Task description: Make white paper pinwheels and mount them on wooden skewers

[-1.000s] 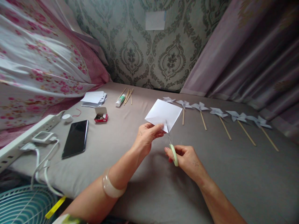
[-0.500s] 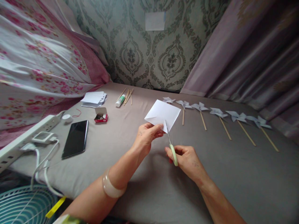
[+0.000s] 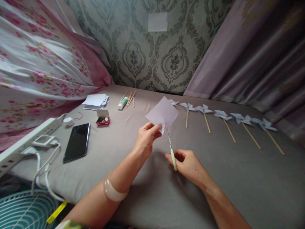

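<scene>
My left hand [image 3: 146,136] pinches the lower corner of a white square of paper [image 3: 163,111], held up above the grey cloth. Scissors [image 3: 173,159] with pale green handles are in my right hand [image 3: 190,165], its fingers closed around the loops. The blades point up and away from me, with their tips at the paper's lower edge, close to my left fingertips. A slit shows there beside a small flap. Whether the tips touch the paper I cannot tell.
Several paper pinwheels on sticks [image 3: 221,115] lie in a row to the right. Leftward are a paper stack [image 3: 95,100], a glue bottle [image 3: 123,103], wooden sticks [image 3: 130,98], a small red box [image 3: 103,119], a phone [image 3: 77,142] and a power strip [image 3: 28,140].
The paper has tilted and shifted slightly left with my left hand, its face now looking duller. The scissors have moved a little left and their tips sit at the paper's edge instead of over it.
</scene>
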`<act>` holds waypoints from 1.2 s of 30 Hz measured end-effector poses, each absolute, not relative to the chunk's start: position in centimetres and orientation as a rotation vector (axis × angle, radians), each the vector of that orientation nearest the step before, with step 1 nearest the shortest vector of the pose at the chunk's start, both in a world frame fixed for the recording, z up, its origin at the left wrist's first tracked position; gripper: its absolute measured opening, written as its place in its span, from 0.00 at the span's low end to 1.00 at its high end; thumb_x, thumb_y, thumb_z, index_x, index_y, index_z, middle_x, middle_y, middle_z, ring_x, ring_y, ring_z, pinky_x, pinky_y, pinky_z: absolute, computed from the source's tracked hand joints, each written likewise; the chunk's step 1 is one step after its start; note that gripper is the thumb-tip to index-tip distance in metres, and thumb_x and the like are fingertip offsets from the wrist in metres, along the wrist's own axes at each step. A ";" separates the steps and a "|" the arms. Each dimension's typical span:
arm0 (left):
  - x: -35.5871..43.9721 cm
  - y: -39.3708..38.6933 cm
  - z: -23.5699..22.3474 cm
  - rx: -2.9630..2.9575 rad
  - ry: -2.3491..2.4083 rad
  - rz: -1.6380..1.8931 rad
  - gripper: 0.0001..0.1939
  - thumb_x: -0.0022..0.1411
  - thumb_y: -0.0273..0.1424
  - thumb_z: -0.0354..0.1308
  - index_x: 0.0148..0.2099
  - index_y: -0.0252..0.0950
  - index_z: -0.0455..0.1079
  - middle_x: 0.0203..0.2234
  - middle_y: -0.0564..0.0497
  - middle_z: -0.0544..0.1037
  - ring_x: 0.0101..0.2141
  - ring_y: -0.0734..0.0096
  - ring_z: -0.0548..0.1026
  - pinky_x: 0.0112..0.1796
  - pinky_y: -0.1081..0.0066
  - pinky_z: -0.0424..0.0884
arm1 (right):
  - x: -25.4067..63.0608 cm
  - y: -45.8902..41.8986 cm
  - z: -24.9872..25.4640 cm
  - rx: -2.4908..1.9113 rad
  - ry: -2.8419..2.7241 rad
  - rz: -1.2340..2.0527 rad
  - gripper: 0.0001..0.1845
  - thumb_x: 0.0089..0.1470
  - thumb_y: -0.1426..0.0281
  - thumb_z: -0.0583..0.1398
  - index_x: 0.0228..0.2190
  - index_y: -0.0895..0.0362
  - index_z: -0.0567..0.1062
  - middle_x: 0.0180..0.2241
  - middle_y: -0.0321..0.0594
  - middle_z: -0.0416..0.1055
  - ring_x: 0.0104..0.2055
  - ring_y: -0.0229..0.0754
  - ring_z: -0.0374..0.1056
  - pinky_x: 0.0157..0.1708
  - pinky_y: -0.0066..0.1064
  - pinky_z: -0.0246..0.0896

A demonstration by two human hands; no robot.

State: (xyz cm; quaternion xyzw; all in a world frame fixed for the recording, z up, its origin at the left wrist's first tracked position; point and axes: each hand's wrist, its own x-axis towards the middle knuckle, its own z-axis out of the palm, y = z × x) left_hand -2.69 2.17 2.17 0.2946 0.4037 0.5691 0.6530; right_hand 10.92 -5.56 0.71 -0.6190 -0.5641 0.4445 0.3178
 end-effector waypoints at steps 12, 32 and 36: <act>-2.6 2.2 2.7 0.646 0.897 1.116 0.09 0.34 0.26 0.60 0.25 0.34 0.68 0.19 0.55 0.72 0.18 0.77 0.68 0.24 0.73 0.68 | 13.4 -4.1 0.9 -1.443 -0.911 0.940 0.25 0.38 0.49 0.67 0.20 0.59 0.72 0.18 0.34 0.66 0.18 0.31 0.54 0.17 0.27 0.48; -0.3 -0.4 1.6 0.637 0.705 0.964 0.18 0.40 0.37 0.72 0.32 0.32 0.73 0.29 0.49 0.76 0.32 0.73 0.74 0.34 0.73 0.67 | 12.4 -3.6 -0.3 -1.184 -0.609 0.749 0.17 0.37 0.63 0.70 0.19 0.57 0.68 0.17 0.27 0.61 0.19 0.30 0.53 0.20 0.25 0.49; 0.8 -1.5 0.5 0.634 0.747 0.919 0.15 0.39 0.34 0.72 0.28 0.32 0.73 0.25 0.51 0.75 0.29 0.74 0.73 0.33 0.73 0.65 | 11.8 -3.8 -0.8 -1.196 -0.655 0.747 0.17 0.39 0.61 0.69 0.21 0.58 0.70 0.18 0.28 0.63 0.20 0.31 0.54 0.21 0.25 0.51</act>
